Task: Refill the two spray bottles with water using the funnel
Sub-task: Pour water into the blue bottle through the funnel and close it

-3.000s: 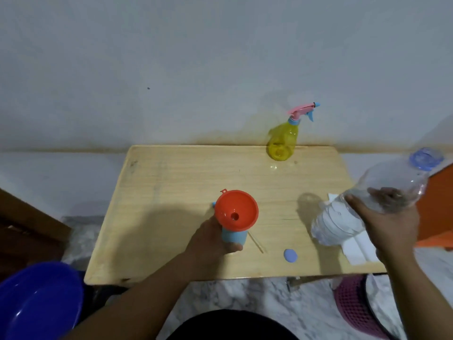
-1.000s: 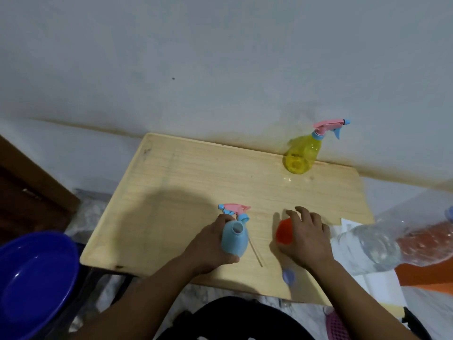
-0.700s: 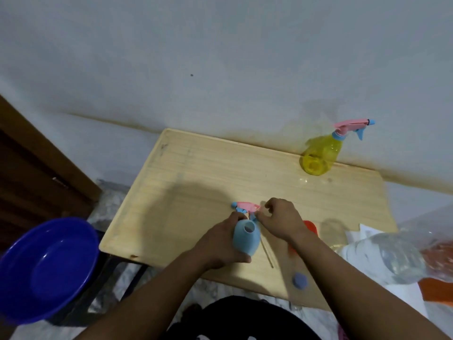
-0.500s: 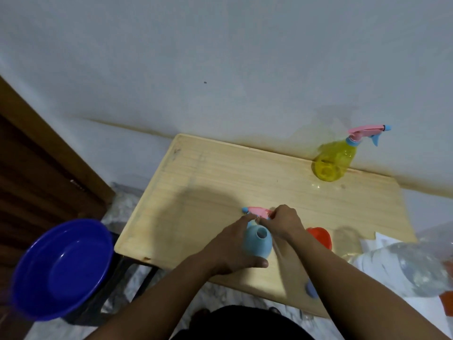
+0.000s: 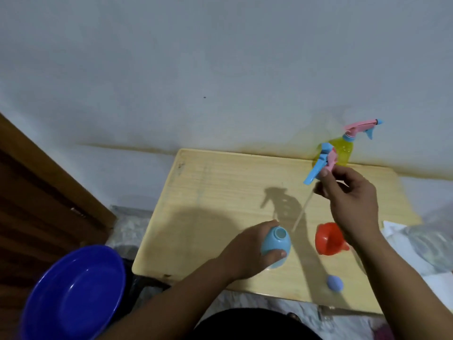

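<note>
**Blue bottle open, sprayer top about to go back on**

The left hand (image 5: pixel 247 253) has its fingers wrapped around the blue bottle (image 5: pixel 277 244), which stands on the wooden surface (image 5: pixel 220 182) with its neck open and facing up. The right hand (image 5: pixel 350 200) is raised above the surface, its fingers pinched on the pink-and-blue sprayer top (image 5: pixel 323 160); the thin dip tube (image 5: pixel 302 209) hangs down from it at a slant, its tip just above and beside the bottle's mouth, not yet inside.

The orange funnel (image 5: pixel 328 239) lies on the surface just right of the blue bottle, out of use. A small blue cap (image 5: pixel 334 283) rests near the front edge. The yellow bottle (image 5: pixel 340 150) stands at the back by the wall with its own sprayer top fitted. A clear water bottle (image 5: pixel 431 241) lies at the far right, blurred.

Judging by the funnel set aside and the top held ready, filling of the blue bottle looks finished; its water level cannot be seen through the plastic. What remains is feeding the tube in and screwing the top down. Whether the yellow bottle, 1 of the 2, is already filled cannot be told.
</note>
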